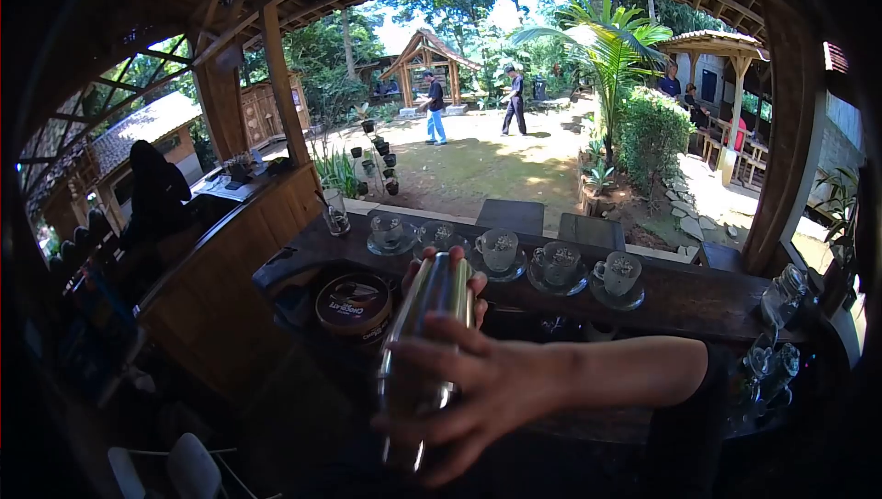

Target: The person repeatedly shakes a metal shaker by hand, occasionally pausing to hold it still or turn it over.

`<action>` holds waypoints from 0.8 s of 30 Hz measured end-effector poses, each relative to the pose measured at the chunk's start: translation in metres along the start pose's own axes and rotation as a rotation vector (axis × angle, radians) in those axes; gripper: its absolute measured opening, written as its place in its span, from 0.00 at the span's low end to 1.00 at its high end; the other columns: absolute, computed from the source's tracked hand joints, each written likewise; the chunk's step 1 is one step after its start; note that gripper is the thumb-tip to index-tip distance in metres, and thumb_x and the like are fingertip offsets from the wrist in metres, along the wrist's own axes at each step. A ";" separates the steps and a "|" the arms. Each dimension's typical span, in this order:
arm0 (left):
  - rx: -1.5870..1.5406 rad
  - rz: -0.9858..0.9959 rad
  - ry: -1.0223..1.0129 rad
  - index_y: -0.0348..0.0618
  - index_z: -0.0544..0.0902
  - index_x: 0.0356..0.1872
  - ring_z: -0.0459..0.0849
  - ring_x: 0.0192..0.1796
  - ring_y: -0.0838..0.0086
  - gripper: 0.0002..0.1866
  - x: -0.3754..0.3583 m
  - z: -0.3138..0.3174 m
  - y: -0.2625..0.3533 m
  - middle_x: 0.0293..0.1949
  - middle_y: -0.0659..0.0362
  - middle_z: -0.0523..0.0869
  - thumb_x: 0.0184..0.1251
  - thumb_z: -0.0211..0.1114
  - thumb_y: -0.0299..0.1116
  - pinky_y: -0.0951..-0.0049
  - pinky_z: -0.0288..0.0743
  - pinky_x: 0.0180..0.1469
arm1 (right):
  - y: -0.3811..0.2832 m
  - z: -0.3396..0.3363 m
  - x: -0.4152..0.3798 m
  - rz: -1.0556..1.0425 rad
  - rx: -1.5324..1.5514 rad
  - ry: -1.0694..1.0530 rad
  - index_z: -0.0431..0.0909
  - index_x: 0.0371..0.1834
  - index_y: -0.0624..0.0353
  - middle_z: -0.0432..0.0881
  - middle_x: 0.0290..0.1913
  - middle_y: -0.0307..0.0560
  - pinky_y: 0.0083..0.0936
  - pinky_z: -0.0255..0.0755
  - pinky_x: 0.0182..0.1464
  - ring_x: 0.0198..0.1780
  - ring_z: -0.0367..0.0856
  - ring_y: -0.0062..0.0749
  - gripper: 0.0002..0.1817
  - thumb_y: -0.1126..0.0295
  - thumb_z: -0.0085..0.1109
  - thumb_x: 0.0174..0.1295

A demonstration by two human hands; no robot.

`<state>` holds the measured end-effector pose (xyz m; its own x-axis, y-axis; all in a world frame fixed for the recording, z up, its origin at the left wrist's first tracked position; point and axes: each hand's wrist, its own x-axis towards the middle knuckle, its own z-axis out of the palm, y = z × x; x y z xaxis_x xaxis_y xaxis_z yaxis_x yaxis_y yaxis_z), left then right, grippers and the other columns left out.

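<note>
A shiny metal cocktail shaker (424,320) is held lengthwise over the near side of the counter, tilted, with its far end up. My right hand (464,379) is wrapped round its near, lower part, fingers spread across the metal. My left hand (477,295) grips the far end from behind; only its fingertips show past the sides of the shaker. Just beyond, a row of glass cups (557,263) on glass saucers (618,300) lines the counter, with pale bits inside them that I cannot make out. Left of the shaker sits a round tub marked chocolate (353,306).
The dark wooden counter (698,301) curves round in front. A tall glass (335,214) stands at its left end, a glass jar (783,295) and glass pitchers (770,370) at the right. A person in black (154,191) is at the left counter. Others walk outside.
</note>
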<state>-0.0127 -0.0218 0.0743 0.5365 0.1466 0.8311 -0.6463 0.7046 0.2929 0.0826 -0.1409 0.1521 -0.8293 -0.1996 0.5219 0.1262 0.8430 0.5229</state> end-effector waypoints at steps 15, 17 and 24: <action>-0.071 0.027 0.371 0.60 0.73 0.53 0.68 0.57 0.49 0.17 -0.003 -0.015 -0.007 0.63 0.63 0.65 0.70 0.46 0.50 0.54 0.75 0.50 | 0.033 0.022 -0.027 0.473 -0.020 0.128 0.66 0.51 0.26 0.65 0.60 0.42 0.54 0.68 0.52 0.59 0.64 0.55 0.34 0.70 0.69 0.41; -0.076 0.179 0.601 0.60 0.73 0.53 0.71 0.56 0.50 0.16 0.006 -0.036 -0.025 0.62 0.62 0.66 0.69 0.47 0.49 0.63 0.76 0.50 | 0.041 0.030 -0.036 0.690 0.080 0.143 0.66 0.53 0.27 0.65 0.60 0.44 0.53 0.68 0.53 0.59 0.64 0.56 0.36 0.70 0.69 0.40; -0.070 -0.063 0.136 0.58 0.71 0.58 0.70 0.57 0.41 0.22 -0.011 -0.014 0.002 0.62 0.54 0.65 0.70 0.45 0.53 0.40 0.76 0.45 | -0.035 0.011 0.001 0.103 -0.227 0.043 0.59 0.54 0.14 0.60 0.63 0.35 0.58 0.71 0.49 0.58 0.64 0.61 0.41 0.67 0.68 0.37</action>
<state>-0.0122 -0.0121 0.0596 0.6463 0.1900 0.7391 -0.5720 0.7616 0.3045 0.0718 -0.1651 0.1271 -0.7826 -0.1436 0.6057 0.3320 0.7269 0.6012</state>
